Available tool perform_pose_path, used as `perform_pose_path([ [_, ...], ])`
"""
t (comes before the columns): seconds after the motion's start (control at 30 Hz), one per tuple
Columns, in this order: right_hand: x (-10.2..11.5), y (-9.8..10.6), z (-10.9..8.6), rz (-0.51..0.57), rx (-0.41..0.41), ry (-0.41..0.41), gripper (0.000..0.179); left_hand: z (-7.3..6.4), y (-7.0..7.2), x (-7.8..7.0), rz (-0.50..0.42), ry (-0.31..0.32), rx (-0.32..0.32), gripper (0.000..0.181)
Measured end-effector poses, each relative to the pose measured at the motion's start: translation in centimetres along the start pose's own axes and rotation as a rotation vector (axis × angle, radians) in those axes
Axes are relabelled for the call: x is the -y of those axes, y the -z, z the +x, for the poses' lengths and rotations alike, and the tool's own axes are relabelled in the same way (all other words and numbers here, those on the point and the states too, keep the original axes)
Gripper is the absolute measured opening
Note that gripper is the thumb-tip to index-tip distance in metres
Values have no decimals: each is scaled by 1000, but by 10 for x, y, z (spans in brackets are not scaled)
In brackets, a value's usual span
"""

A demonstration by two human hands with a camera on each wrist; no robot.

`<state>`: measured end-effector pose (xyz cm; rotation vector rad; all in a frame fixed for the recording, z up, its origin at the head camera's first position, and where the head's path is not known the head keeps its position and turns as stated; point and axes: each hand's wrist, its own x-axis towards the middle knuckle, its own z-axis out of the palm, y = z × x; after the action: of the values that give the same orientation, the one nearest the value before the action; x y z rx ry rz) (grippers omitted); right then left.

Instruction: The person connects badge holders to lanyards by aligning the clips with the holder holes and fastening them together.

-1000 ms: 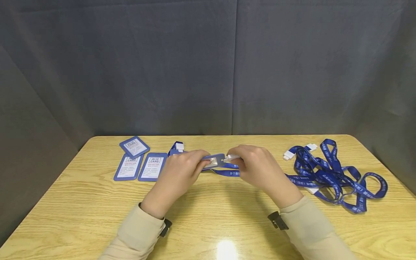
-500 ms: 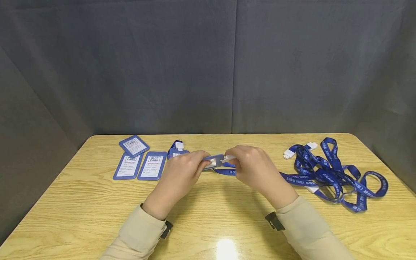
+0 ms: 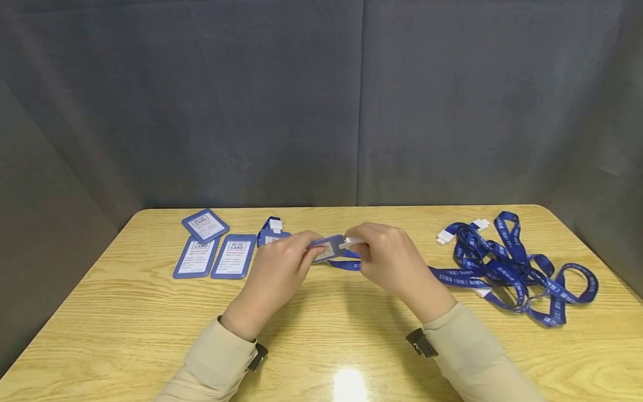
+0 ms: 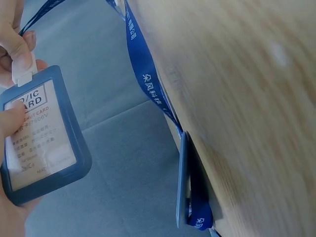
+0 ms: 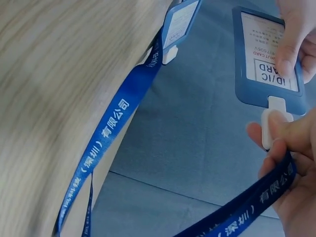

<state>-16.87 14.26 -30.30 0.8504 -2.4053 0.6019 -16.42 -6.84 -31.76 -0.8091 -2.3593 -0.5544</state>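
Above the table, my left hand [image 3: 278, 265] grips a blue ID card holder [image 4: 74, 143], its thumb lying across the printed card. The white plastic clip [image 5: 270, 126] of a blue lanyard [image 5: 247, 210] is pinched between the thumb and fingers of my right hand [image 3: 389, 259]. The clip's narrow tab overlaps the slotted top end of the holder; whether it is fastened there I cannot tell. Lanyard strap runs through the right hand's curled fingers. In the head view, the hands cover part of the holder and most of the clip.
On the left of the wooden table [image 3: 150, 329] lie several card holders [image 3: 233, 257], one overlapping another. Another holder [image 3: 273, 237] with a lanyard attached is partly behind the left hand. A tangle of blue lanyards [image 3: 502, 273] with white clips lies right. A dark curtain [image 3: 321, 111] hangs behind.
The held holder has tilted, showing more of its printed face in the head view. The clip now meets the holder's end, and the right hand has shifted slightly left.
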Motion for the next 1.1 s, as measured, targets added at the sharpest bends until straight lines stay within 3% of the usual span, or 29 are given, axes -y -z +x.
perform_pose_path([
  [0.27,1,6,2,-24,41,-1,21,3,3,2,5,-13,-7,13],
  [0.53,1,10,3,-45,57,-12,15,3,3,5,-39,48,-14,14],
  [0.9,-4,29,4,-34,38,-49,17,3,4,13,-123,219,3,22],
  [1.1,-5,38,4,-51,-58,-72,14,3,6,15,-267,398,36,25],
])
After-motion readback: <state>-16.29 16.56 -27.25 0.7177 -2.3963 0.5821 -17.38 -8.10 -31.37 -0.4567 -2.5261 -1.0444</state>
